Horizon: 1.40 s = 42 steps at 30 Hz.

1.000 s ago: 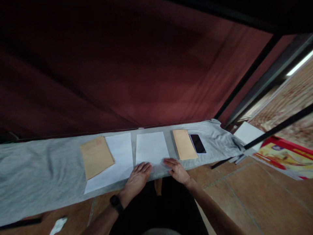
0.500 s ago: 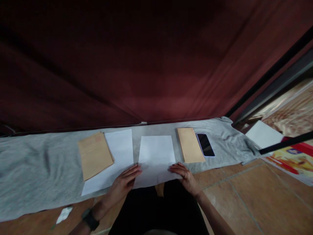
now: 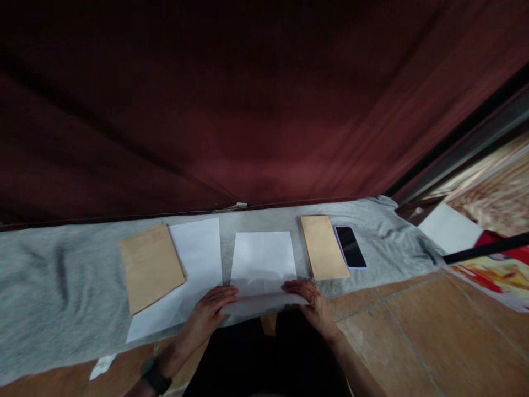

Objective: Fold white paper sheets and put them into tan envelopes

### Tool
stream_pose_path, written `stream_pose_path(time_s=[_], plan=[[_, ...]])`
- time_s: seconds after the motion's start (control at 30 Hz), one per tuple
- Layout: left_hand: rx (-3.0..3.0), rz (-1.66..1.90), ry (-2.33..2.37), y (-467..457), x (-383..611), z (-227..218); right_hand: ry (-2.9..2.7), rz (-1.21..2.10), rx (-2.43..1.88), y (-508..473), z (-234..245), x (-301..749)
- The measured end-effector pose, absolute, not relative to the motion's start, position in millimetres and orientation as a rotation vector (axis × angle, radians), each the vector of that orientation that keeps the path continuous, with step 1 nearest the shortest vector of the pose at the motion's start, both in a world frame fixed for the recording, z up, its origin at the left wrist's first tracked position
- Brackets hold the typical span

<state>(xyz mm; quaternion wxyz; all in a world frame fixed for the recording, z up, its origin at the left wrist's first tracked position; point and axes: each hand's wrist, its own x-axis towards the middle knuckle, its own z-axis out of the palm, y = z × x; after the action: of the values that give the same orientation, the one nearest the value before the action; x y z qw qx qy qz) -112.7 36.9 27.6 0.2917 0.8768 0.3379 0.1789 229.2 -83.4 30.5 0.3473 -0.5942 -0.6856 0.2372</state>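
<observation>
A white sheet of paper (image 3: 263, 256) lies in front of me on a grey cloth (image 3: 82, 331). Its near edge is lifted and bent over toward the far side, making a band across the bottom. My left hand (image 3: 212, 309) grips the left end of that band, fingers together. At the right end, my right hand (image 3: 309, 302) holds the paper with its fingers curled over it. Left of the sheet, brown envelopes (image 3: 151, 267) rest on more white paper (image 3: 198, 248). Another stack of brown envelopes (image 3: 324, 248) lies to the right.
A phone (image 3: 350, 246) lies beside the right-hand envelopes. Behind the cloth rises a dark red fabric surface (image 3: 264, 138). A white scrap (image 3: 102, 366) is on the tiled floor (image 3: 384, 336). A colourful printed package (image 3: 500, 275) sits at far right beyond a dark bar.
The sheet's near edge, nearly flat before, is now lifted and folded over away from me by both hands. The view has shifted slightly.
</observation>
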Motion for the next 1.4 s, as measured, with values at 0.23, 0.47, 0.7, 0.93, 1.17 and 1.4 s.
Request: stream_pose_path(time_s=[0.23, 0.47, 0.7, 0.93, 1.17, 1.4], plan=[[2.05, 0.592, 1.136, 49, -90, 46, -1.62, 0.608, -1.704, -72, 37, 220], [1.926, 0.642, 1.213, 39, -96, 51, -1.4, 0.568, -1.86, -68, 34, 199], [1.873, 0.669, 1.371, 27, -94, 53, -1.418, 0.589, -1.962, -66, 33, 195], [1.866, 0.591, 1.576, 36, -72, 57, -1.46, 0.475, -2.246, -47, 39, 190], [1.931, 0.139, 1.717, 63, -64, 67, -1.458, 0.402, -2.504, -29, 49, 185], [1.99, -0.045, 1.804, 78, -56, 73, -1.467, 0.348, -2.602, -15, 50, 184]])
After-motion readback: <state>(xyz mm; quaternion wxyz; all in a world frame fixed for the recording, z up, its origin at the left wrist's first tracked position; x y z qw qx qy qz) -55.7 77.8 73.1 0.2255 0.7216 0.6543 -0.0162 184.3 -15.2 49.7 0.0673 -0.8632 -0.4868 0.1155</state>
